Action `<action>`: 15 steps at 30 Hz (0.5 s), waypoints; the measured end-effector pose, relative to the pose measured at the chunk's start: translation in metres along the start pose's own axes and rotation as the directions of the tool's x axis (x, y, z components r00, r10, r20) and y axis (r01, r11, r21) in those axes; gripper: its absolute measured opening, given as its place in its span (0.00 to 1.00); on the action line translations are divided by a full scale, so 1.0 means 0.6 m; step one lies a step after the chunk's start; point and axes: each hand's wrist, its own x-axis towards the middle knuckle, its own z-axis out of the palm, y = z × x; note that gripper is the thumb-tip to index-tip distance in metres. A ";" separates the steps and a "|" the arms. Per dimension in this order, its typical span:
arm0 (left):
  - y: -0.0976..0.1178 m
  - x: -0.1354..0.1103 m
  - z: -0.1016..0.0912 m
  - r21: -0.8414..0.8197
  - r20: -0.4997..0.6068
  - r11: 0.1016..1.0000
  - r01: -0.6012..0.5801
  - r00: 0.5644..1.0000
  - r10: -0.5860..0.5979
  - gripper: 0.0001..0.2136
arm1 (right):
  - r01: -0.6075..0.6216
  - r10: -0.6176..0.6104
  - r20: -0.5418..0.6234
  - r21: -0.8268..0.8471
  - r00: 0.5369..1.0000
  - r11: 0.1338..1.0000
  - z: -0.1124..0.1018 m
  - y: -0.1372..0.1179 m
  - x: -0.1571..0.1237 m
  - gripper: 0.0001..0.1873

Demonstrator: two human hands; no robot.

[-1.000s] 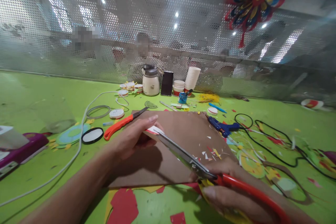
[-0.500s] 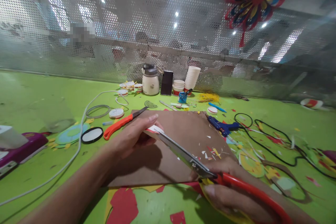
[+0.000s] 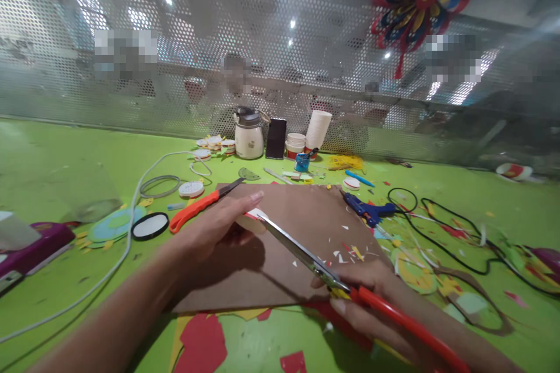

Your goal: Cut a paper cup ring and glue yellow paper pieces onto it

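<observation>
Reader: What could go wrong from here, and from what cause?

Holder: The chief hazard, as I judge it, is to my own fingers. The long metal blades of the red-handled scissors (image 3: 301, 249) point far and left, their tips meeting the small white-and-red paper piece (image 3: 254, 220) just beside my left grip (image 3: 214, 226). Should the piece twist, or the blades skid along its edge, the tips could nick me or the cut run astray. The piece is held above the brown rectangular cardboard sheet (image 3: 297, 204), so only my fingers steady it.

Reader: Is there a lesser hazard?

Holder: The orange-handled knife with a dark blade (image 3: 195, 213) lies on the green tabletop (image 3: 56, 169), just beyond my left grip; a careless sweep to the far side could brush it.

Reader: Where does the piece lie relative to each grip?

Holder: The left grip is pinching it, thumb uppermost and fingers curled beneath, with the piece projecting to the right. The right grip (image 3: 371, 291) is wrapped around the scissors' handles, near and right, well apart from the piece; only the blades span the gap. Whether they are parted at the tips, I cannot tell.
</observation>
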 end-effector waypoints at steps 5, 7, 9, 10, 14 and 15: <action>-0.005 0.006 0.000 -0.170 0.081 0.960 0.221 0.974 -0.210 0.23 | 0.045 -0.045 -0.022 -0.003 0.999 0.999 0.001 0.015 -0.001 0.16; -0.007 0.005 0.002 -0.214 0.086 0.944 0.253 0.967 -0.239 0.23 | 0.062 -0.062 -0.018 -0.028 0.998 0.998 0.000 0.016 -0.001 0.17; -0.008 0.002 0.005 -0.221 0.093 0.944 0.246 0.968 -0.231 0.24 | 0.060 -0.061 -0.013 -0.054 0.998 0.997 -0.001 0.013 -0.002 0.18; -0.007 0.000 0.006 -0.222 0.090 0.945 0.239 0.970 -0.224 0.24 | 0.059 -0.061 -0.017 -0.057 0.998 0.997 -0.002 0.011 -0.003 0.18; -0.005 -0.002 0.007 -0.202 0.066 0.958 0.205 0.979 -0.196 0.24 | 0.040 -0.039 0.012 -0.023 0.999 0.999 -0.005 -0.001 0.000 0.15; -0.006 0.000 0.005 -0.189 0.068 0.963 0.191 0.981 -0.181 0.24 | 0.022 -0.022 0.034 -0.014 0.999 1.000 -0.006 -0.002 0.001 0.13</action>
